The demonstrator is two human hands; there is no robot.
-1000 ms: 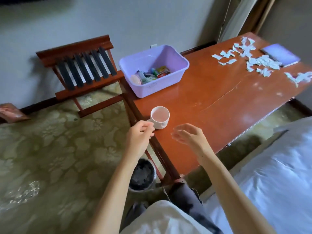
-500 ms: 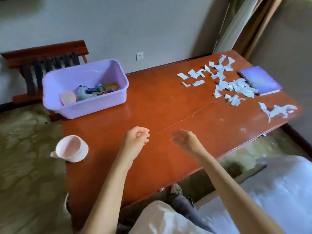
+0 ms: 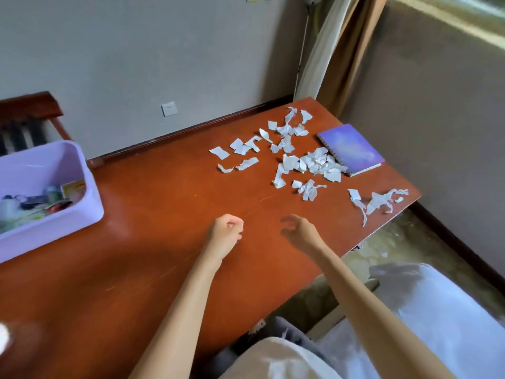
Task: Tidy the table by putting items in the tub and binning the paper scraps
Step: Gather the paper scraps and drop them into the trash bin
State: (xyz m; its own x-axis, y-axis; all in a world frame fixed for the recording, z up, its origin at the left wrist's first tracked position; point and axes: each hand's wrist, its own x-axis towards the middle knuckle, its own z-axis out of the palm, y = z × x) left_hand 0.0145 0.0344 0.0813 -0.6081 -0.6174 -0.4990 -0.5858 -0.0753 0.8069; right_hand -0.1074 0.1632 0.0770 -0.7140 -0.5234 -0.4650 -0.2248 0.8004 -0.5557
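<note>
While both hands hover over the middle of the table (image 3: 153, 220), neither has hold of anything. The left hand (image 3: 225, 233) is curled into a loose fist with the thumb against the fingers. The right hand (image 3: 299, 232), blurred, has its fingers bent but spread, claw-like. Beyond them, on the far right of the red-brown top, lie the scraps (image 3: 295, 157): white torn paper, some in flat strips and some crumpled. They are thickest just beside the notebook (image 3: 351, 149), and a few touch its left edge. A smaller, stringier bunch (image 3: 377, 201) lies at the right edge, apart from the rest. The notebook is purple, spiral-bound and closed. At the left stands the tub (image 3: 93, 198), lilac plastic, partly out of view, with a jumble of small items (image 3: 46, 199) inside.
</note>
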